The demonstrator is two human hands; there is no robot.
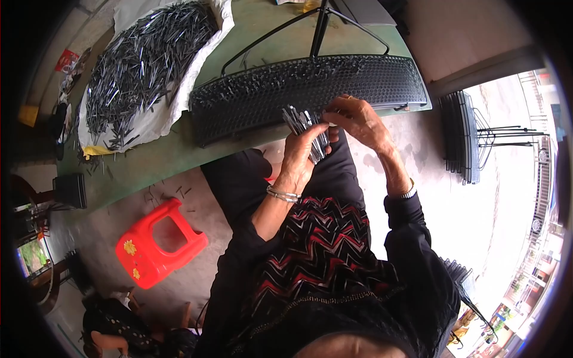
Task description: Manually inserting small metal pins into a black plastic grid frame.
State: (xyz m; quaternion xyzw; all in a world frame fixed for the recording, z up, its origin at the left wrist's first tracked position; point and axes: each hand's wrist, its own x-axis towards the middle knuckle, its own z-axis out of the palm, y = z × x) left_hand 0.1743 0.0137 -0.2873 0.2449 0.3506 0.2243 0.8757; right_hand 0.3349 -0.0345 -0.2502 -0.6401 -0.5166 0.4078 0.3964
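A bundle of thin, dark, glossy strips [305, 126] is gripped in my left hand [296, 156], its upper ends fanning out past the thumb. Beside it, my right hand [365, 124] is closed, thumb and fingers pinched together near the bundle's right side; what they hold is too small to tell. Just beyond both hands stands a long, curved black perforated panel [382, 86] with a wire stand behind it. Small shiny pieces fill many of the holes along its left and upper part. At the far left, a large heap of similar strips [152, 56] lies on white sheeting [206, 56].
The panel and heap rest on a green table [140, 179], its near edge in front of my knees. A red plastic stool [146, 247] stands on the floor at left. Similar black panels [462, 137] are stacked at right. Another person [122, 325] is at lower left.
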